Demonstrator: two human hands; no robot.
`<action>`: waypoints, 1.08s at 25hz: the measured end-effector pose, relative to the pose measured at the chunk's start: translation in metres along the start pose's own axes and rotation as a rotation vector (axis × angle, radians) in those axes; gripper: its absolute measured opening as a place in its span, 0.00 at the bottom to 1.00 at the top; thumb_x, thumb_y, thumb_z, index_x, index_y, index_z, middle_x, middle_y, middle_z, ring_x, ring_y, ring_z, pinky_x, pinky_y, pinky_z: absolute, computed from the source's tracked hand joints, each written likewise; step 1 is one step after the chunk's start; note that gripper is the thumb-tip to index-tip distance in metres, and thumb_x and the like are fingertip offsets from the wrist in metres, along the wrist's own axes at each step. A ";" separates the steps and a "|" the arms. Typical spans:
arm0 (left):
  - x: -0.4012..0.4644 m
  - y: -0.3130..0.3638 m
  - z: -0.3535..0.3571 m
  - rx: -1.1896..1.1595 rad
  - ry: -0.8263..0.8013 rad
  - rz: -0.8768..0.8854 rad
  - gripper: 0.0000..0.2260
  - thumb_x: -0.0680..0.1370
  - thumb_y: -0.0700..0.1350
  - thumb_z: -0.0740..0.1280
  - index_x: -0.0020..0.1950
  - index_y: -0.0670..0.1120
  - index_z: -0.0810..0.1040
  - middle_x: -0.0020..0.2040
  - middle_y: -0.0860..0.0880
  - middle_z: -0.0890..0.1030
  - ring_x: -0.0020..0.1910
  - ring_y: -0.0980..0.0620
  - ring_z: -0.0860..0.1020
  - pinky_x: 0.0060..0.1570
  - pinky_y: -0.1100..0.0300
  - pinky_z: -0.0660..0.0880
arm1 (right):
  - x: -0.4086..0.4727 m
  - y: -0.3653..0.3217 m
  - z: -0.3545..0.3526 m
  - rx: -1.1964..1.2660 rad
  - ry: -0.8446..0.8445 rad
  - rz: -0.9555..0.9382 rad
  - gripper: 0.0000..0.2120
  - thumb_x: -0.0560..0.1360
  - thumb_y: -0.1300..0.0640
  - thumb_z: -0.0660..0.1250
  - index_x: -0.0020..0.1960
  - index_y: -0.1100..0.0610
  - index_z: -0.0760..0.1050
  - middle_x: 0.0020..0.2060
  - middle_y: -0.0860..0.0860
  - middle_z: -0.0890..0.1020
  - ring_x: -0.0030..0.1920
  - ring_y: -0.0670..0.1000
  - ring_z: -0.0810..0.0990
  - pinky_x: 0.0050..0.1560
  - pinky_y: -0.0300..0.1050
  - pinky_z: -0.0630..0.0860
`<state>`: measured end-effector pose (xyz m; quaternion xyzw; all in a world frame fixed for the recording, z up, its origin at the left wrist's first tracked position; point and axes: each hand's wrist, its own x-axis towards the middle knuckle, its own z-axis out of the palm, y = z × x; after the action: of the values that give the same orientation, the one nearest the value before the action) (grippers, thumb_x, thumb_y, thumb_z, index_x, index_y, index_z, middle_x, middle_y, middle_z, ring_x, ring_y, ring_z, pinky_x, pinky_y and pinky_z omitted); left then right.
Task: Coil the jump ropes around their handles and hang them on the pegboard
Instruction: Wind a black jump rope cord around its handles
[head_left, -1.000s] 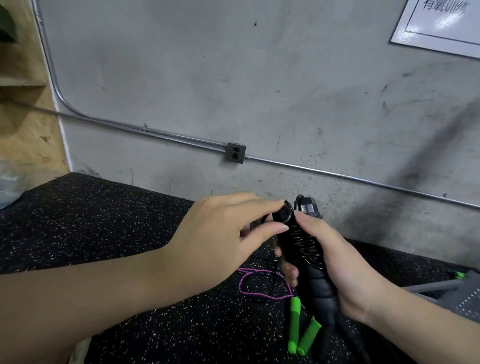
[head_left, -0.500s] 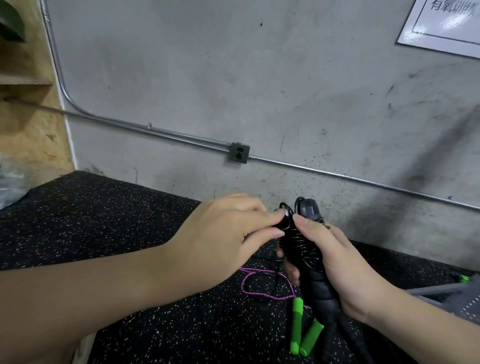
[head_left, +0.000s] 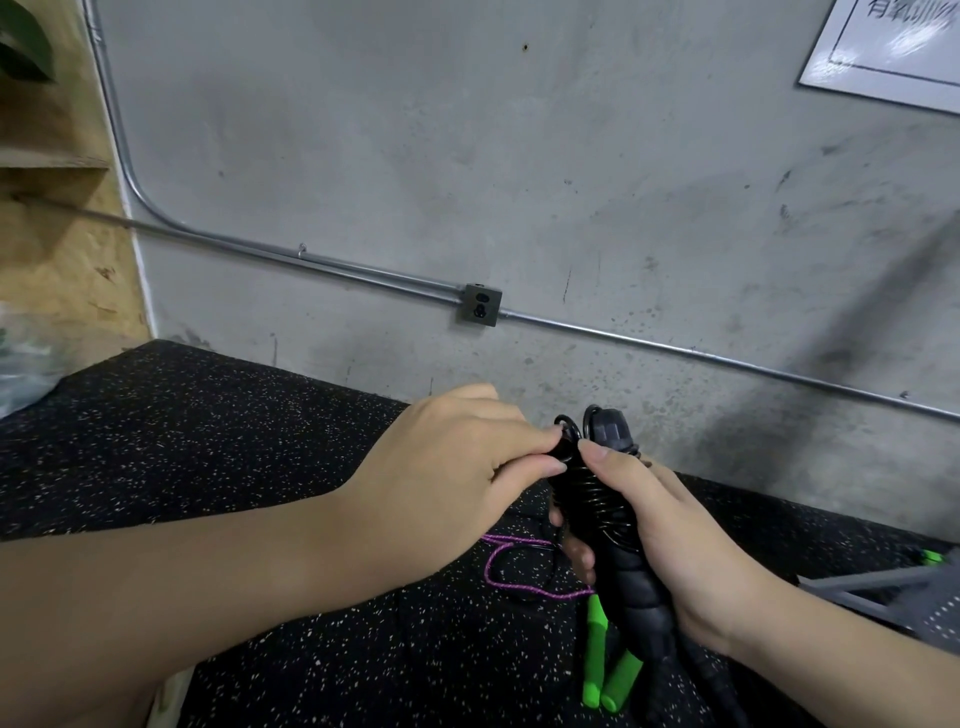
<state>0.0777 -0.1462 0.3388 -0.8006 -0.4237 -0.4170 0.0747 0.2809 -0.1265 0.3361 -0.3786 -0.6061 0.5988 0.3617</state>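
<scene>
The right hand (head_left: 670, 540) is gripping the paired black handles (head_left: 623, 587) upright, its fingers clenched round the bundle so that the coils of black rope (head_left: 597, 499) already wound on them cannot slip or spring loose. The thumb is lying along the top of the coils, seemingly pinning the last turns in place. The left hand (head_left: 457, 467) is reaching across and pinching the small loop of rope at the top of the handles between thumb and forefinger, probably tucking the free end under a turn to lock the winding. The bundle is being held in the air just above the dark speckled floor mat (head_left: 234, 452), close to the grey wall (head_left: 467, 156), which leaves both hands free to work round it.

A second jump rope is lying on the mat beneath the hands, its green handles (head_left: 602, 670) side by side and its purple cord (head_left: 498, 566) loose and uncoiled, so it is waiting its turn. No pegboard is showing here.
</scene>
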 end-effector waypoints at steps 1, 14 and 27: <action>0.000 0.001 0.000 0.003 -0.005 -0.006 0.14 0.81 0.55 0.64 0.54 0.50 0.87 0.36 0.57 0.81 0.39 0.55 0.73 0.39 0.53 0.77 | 0.000 0.001 0.000 -0.011 -0.001 0.009 0.25 0.75 0.41 0.70 0.52 0.64 0.77 0.37 0.62 0.81 0.30 0.56 0.73 0.33 0.48 0.71; 0.001 0.011 -0.003 -0.028 -0.087 -0.133 0.07 0.81 0.52 0.70 0.52 0.51 0.86 0.36 0.59 0.77 0.43 0.60 0.72 0.45 0.64 0.70 | 0.001 0.002 -0.004 -0.073 -0.018 0.016 0.20 0.73 0.45 0.70 0.52 0.62 0.77 0.38 0.64 0.80 0.29 0.55 0.73 0.31 0.46 0.72; 0.003 0.018 -0.007 -0.076 -0.345 -0.140 0.13 0.85 0.53 0.61 0.67 0.53 0.76 0.41 0.63 0.69 0.48 0.67 0.68 0.52 0.69 0.65 | -0.005 0.002 -0.006 -0.068 -0.080 0.049 0.16 0.74 0.45 0.70 0.49 0.59 0.77 0.38 0.63 0.80 0.28 0.55 0.73 0.31 0.46 0.71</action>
<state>0.0876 -0.1586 0.3496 -0.8311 -0.4687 -0.2934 -0.0586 0.2885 -0.1278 0.3338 -0.3814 -0.6305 0.6011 0.3092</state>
